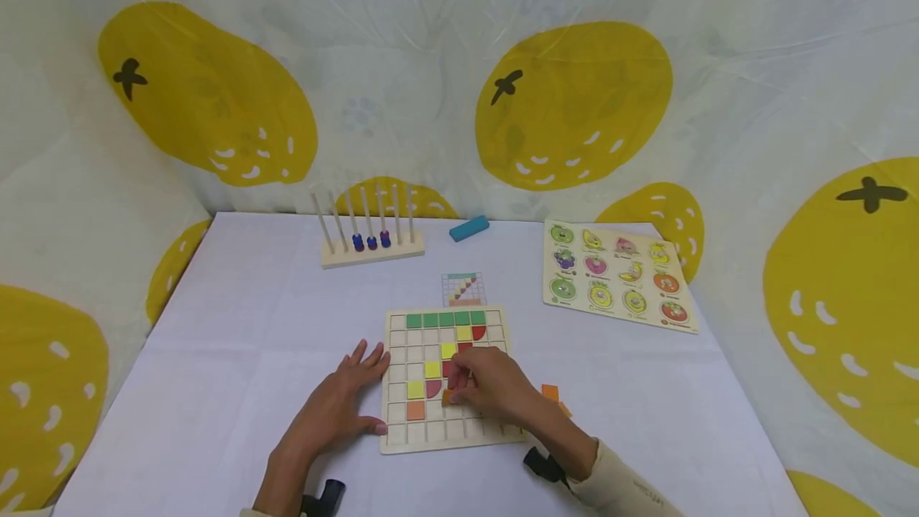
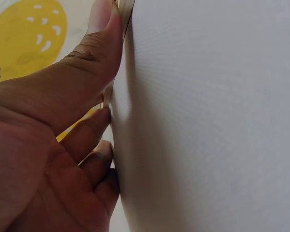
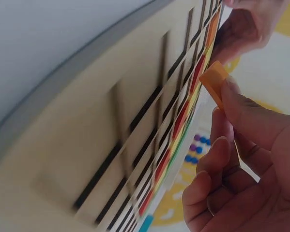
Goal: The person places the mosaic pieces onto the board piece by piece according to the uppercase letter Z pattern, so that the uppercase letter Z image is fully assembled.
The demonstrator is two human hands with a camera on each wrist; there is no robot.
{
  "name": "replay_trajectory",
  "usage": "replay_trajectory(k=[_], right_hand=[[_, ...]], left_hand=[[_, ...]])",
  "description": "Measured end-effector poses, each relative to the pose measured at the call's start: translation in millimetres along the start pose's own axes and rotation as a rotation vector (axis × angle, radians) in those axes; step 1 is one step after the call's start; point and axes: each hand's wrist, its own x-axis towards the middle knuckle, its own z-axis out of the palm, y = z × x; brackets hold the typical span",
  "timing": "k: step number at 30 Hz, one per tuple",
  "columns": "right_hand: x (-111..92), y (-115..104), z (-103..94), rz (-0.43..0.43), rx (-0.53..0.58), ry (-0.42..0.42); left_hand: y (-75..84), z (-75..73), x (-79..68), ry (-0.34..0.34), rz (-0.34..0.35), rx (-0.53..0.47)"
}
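Note:
A wooden grid board [image 1: 420, 436] lies on the white table, with a green row at its top and a diagonal of yellow squares and red pieces. One orange square [image 1: 416, 411] sits in a cell at the lower left. My right hand [image 1: 495, 383] pinches another orange square tile [image 3: 215, 79] between thumb and finger, just over the board. Spread along the board's left edge, my left hand [image 1: 336, 409] touches it with thumb and fingertips. In the left wrist view the left thumb [image 2: 103, 53] rests against the board's edge.
Loose orange tiles [image 1: 550, 393] lie right of the board, partly behind my right wrist. Above the board is a printed pattern card [image 1: 463, 290]. Farther back stand a peg abacus [image 1: 373, 255] with beads, a teal block [image 1: 469, 228] and a fruit puzzle board [image 1: 619, 276].

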Motion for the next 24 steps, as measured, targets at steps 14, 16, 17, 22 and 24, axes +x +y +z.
replay_trajectory(k=[14, 16, 17, 22, 24], right_hand=[[19.1, -20.2, 19.9, -0.036, -0.161, -0.044], [18.8, -20.9, 19.9, -0.029, -0.175, -0.055], [18.5, -21.3, 19.9, -0.025, -0.177, -0.062], [15.6, -23.3, 20.6, -0.014, -0.158, -0.095], [14.7, -23.7, 20.6, -0.016, -0.150, -0.097]], left_hand=[[-2.8, -0.4, 0.1, -0.001, 0.017, -0.015], [-2.7, -0.4, -0.1, -0.001, 0.016, -0.013], [-2.7, -0.4, -0.1, 0.000, 0.016, -0.012], [-2.2, -0.9, -0.7, 0.000, 0.018, -0.011], [-1.9, -0.9, -0.8, -0.001, 0.017, -0.011]])
